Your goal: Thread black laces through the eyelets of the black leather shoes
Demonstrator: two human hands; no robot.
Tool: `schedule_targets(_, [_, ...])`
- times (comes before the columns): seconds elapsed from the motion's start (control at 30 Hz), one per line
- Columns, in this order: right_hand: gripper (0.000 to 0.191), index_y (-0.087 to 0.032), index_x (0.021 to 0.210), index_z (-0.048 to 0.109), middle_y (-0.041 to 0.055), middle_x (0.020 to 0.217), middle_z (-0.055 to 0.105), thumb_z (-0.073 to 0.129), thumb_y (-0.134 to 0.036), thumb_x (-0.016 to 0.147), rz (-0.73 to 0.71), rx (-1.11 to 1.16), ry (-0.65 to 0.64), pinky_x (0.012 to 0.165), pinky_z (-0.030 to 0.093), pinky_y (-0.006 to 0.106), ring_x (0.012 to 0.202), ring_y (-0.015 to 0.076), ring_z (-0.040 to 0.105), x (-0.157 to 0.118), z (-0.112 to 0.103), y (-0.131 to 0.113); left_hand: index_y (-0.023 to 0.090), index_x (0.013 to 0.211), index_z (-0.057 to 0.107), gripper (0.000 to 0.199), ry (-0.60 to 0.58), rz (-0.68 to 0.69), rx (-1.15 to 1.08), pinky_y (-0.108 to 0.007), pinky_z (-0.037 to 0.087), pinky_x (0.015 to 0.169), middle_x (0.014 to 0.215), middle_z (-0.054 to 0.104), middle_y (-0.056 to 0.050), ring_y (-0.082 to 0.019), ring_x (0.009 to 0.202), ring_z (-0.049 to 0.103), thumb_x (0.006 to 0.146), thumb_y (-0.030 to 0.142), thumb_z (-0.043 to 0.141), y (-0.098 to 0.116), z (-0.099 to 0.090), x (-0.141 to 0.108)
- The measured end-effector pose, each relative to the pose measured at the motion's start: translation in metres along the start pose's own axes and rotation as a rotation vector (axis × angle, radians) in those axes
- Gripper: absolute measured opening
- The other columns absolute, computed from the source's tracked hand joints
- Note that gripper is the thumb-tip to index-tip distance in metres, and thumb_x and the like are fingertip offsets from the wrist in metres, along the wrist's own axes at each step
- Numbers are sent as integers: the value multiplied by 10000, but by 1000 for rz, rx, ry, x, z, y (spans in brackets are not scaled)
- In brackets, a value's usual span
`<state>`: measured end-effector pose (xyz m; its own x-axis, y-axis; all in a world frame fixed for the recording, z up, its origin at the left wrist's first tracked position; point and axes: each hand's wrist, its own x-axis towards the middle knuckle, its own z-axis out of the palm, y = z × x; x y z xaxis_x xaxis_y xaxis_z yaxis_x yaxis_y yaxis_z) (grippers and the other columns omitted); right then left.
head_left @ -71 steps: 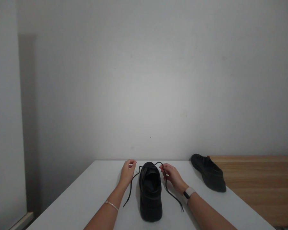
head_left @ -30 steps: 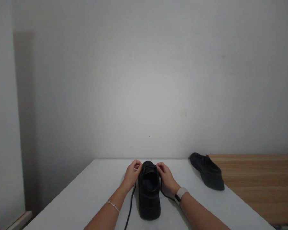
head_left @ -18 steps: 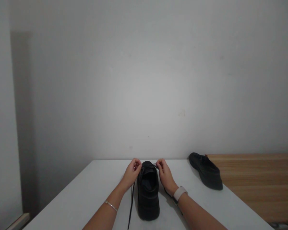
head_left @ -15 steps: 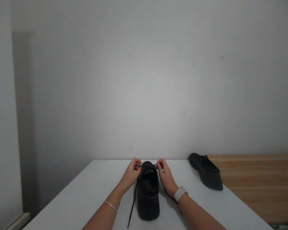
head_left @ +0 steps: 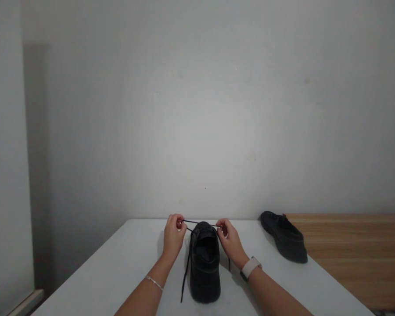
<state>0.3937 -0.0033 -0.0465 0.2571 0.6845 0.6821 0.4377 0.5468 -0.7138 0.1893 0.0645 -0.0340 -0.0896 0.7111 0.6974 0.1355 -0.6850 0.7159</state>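
Observation:
A black lace-up shoe (head_left: 205, 281) stands upright on the white table, its heel toward me and its toe toward the wall. My left hand (head_left: 174, 232), at the left of the toe, pinches a black lace (head_left: 191, 221) that stretches across above the shoe. On the right side, my right hand (head_left: 229, 239) is closed on the lace near the shoe's opening. One lace end hangs down along the shoe's left side to the table, and another dangles below my right hand.
A second black shoe (head_left: 285, 237) lies at the table's back right edge. The white table (head_left: 118, 272) meets a grey wall (head_left: 197, 131) behind. A wooden surface (head_left: 352, 259) is at the right, beyond the table edge.
My left hand has moved left, away from the shoe, drawing the lace out into a longer taut line. My right hand has shifted slightly right. The hanging left lace end sits a little higher.

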Motion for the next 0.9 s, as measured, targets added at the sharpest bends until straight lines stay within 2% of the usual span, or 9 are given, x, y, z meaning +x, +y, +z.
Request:
schedule_targets(0.1, [112, -190, 807, 592, -3, 696, 551, 575, -293, 767, 29, 7, 101, 621, 374, 294, 641, 169, 484, 3, -3, 2, 204, 786, 524, 56, 16, -51, -30, -303, 457, 670, 753, 560, -4, -176, 706, 560, 733, 220, 528, -7, -1, 1])
schedule_targets(0.2, [133, -192, 780, 599, -1, 690, 560, 607, -320, 744, 76, 48, 194, 613, 392, 290, 650, 170, 504, 5, -7, 6, 218, 851, 457, 99, -44, -106, -109, -313, 505, 656, 673, 592, 18, -173, 659, 616, 792, 293, 484, -11, 3, 0])
schedule_targets(0.27, [169, -192, 792, 600, -3, 681, 571, 613, -355, 746, 125, 102, 235, 566, 400, 279, 612, 159, 510, 6, -8, 9, 223, 873, 431, 131, -63, -141, -156, -307, 527, 612, 606, 558, 52, -163, 591, 618, 798, 321, 476, -12, 5, 0])
schedule_targets(0.43, [359, -188, 807, 560, 22, 711, 639, 536, -547, 794, 288, 328, 265, 394, 398, 254, 464, 131, 524, 8, -8, 17, 212, 885, 450, 251, 31, -233, -186, -228, 450, 404, 610, 495, 71, -117, 441, 516, 753, 406, 537, -12, 2, 6])
schedule_targets(0.53, [481, -167, 816, 566, 57, 668, 676, 518, -644, 779, 379, 461, 280, 377, 436, 266, 431, 145, 560, 10, -11, 23, 211, 896, 480, 323, 100, -292, -195, -207, 410, 375, 563, 449, 86, -99, 404, 449, 767, 504, 525, -13, -4, 10])
schedule_targets(0.63, [530, -146, 822, 591, 75, 618, 690, 519, -669, 775, 442, 559, 324, 396, 470, 263, 433, 151, 587, 12, -18, 29, 198, 851, 512, 472, 114, -381, -219, -212, 400, 367, 517, 424, 84, -100, 386, 424, 783, 658, 433, -13, -8, 11])
schedule_targets(0.73, [525, -148, 792, 601, 71, 622, 697, 523, -667, 776, 458, 629, 391, 448, 512, 266, 470, 151, 617, 15, -25, 33, 153, 780, 570, 685, 17, -542, -249, -240, 392, 352, 518, 533, 14, -103, 340, 430, 760, 785, 308, -11, -10, 10])
schedule_targets(0.83, [504, -161, 772, 600, 61, 667, 706, 507, -656, 791, 432, 675, 459, 526, 548, 285, 531, 156, 647, 20, -30, 37, 110, 788, 640, 847, -232, -840, -366, -264, 417, 377, 511, 612, -66, -116, 313, 455, 769, 814, 170, -7, -9, 7])
schedule_targets(0.9, [491, -166, 760, 601, 54, 695, 705, 495, -643, 802, 401, 688, 502, 578, 557, 294, 578, 158, 660, 23, -32, 40, 94, 805, 660, 844, -324, -927, -485, -281, 465, 430, 558, 660, -106, -133, 353, 519, 806, 781, 171, -4, -8, 6])
